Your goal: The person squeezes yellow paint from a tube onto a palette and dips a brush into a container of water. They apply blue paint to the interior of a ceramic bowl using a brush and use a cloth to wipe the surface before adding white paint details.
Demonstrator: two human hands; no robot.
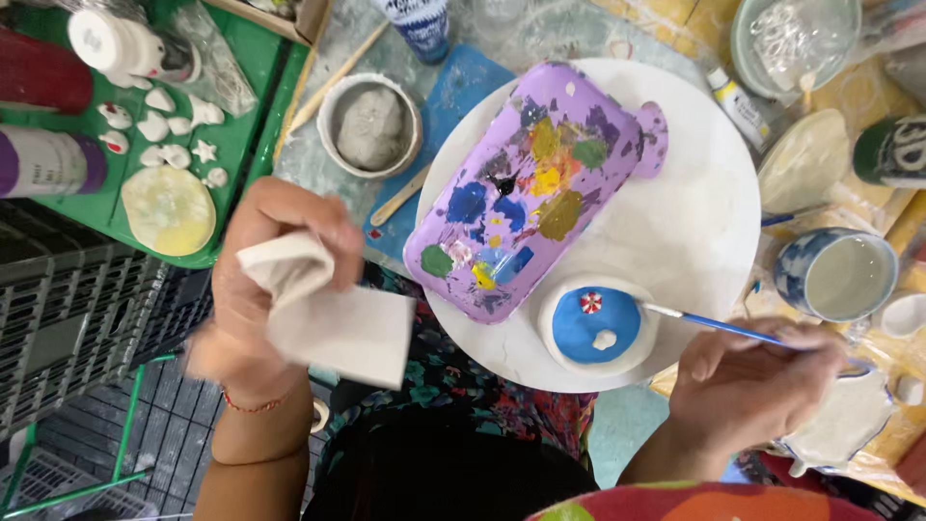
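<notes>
Lower right of the frame, the right hand pinches a thin paintbrush, tip at the rim of the blue clay piece on the white turntable. The left hand grips a folded cloth at left — a slip could smear wet blue onto the red-and-white dot, or the cloth could brush the purple palette.

A purple palette blotched blue, yellow, green; blue-painted round piece.

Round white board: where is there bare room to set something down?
The round white board is bare right of the purple palette, above the blue clay piece. The green tray and the right side around the blue-patterned cup are crowded.
</notes>
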